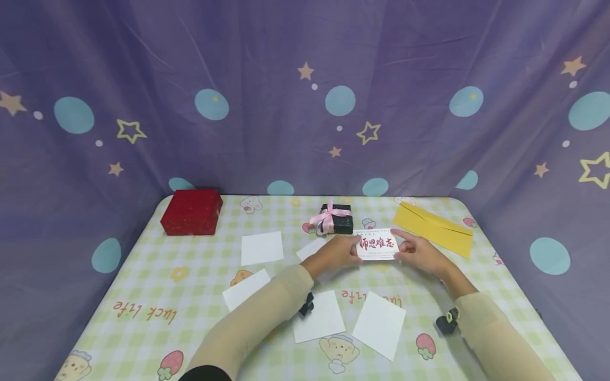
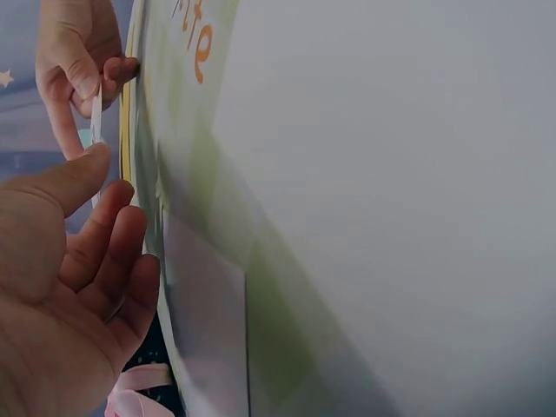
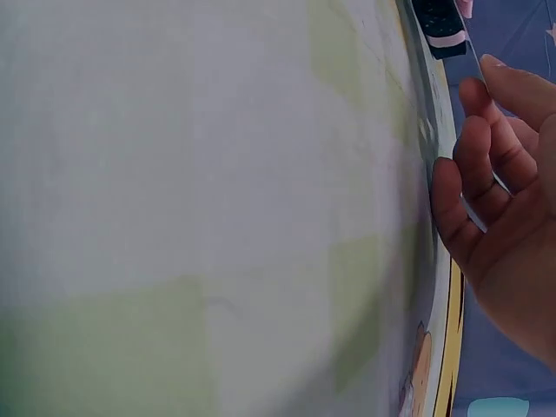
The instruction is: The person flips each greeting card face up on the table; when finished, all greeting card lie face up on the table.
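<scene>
White card (image 1: 377,244), large red lettering (image 1: 381,243) on its face, held between two hands over the far part of the bench (image 1: 200,286). Left hand (image 1: 337,251): grip clamped on the card's left end. Right hand (image 1: 421,254): grip clamped on the right end.

Head view alone gives the lettering. Left wrist view turns the card to a thin edge-on strip, both hands on it. Right wrist view keeps only a sliver at the fingertips, lower fingers bent loosely; left hand out of frame there.

Head view also places the black box (image 1: 343,224), pink ribbon (image 1: 329,217) round it, just behind the card's left end; yellow envelope (image 1: 433,228) behind the right hand; red box (image 1: 193,212) well apart at far left, seen in neither wrist view. White sheets (image 1: 319,317) lie scattered around the left sleeve (image 1: 257,317).

Small print above and below the lettering too fine to read. One sheet partly hidden by the left hand. Black box cut off at the bottom of the left wrist view, at the top of the right. Card's height over the bench hard to judge.
</scene>
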Demonstrator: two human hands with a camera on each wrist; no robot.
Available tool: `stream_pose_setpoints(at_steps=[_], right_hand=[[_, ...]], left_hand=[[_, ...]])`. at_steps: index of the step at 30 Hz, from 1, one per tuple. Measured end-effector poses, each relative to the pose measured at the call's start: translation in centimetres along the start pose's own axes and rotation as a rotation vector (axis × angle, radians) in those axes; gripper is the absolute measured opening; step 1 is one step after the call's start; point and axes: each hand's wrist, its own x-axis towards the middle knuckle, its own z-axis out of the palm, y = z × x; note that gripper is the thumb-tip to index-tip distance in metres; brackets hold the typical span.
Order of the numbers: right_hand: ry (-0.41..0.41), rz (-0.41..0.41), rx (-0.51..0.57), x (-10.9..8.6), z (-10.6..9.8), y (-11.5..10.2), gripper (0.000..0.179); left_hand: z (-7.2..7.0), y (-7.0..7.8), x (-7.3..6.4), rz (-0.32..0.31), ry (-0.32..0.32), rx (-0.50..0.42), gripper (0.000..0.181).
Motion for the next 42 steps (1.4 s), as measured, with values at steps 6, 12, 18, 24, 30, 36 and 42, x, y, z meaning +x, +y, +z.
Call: stream_pose_setpoints(at_steps=[6, 12, 18, 24, 30, 36, 42], right_hand=[[-0.023, -0.025, -0.020, -0.4, -0.2, 0.0, 0.071], [-0.038, -0.009, -0.065, -0.3, -0.1, 0.5, 0.070], [-0.084, -0.006, -0.088, -0.2, -0.1, 0.7, 0.070], [-0.109, 0.003, -0.132, 0.0, -0.1, 0.7, 0.069], [-0.136, 0.046, -0.192, 0.2, -0.2, 0.3, 0.067], [-0.139, 0.084, -0.224, 0.5, -0.3, 0.2, 0.066], [-0.122, 0.097, -0.239, 0.5, -0.3, 0.5, 0.065]], left_hand=[[0.6, 0.3, 0.2, -0.023, -0.022, 0.057, 0.061], [1.0, 0.5, 0.4, -0.016, -0.030, 0.093, 0.028], [1.1, 0.6, 0.5, -0.041, -0.071, 0.129, 0.026], [1.1, 0.8, 0.5, -0.047, -0.085, 0.145, 0.027], [1.1, 0.8, 0.7, -0.041, -0.080, 0.172, 0.018], [1.1, 1.1, 0.7, -0.046, -0.087, 0.202, 0.021], [1.3, 1.0, 0.9, -0.050, -0.085, 0.189, 0.022]])
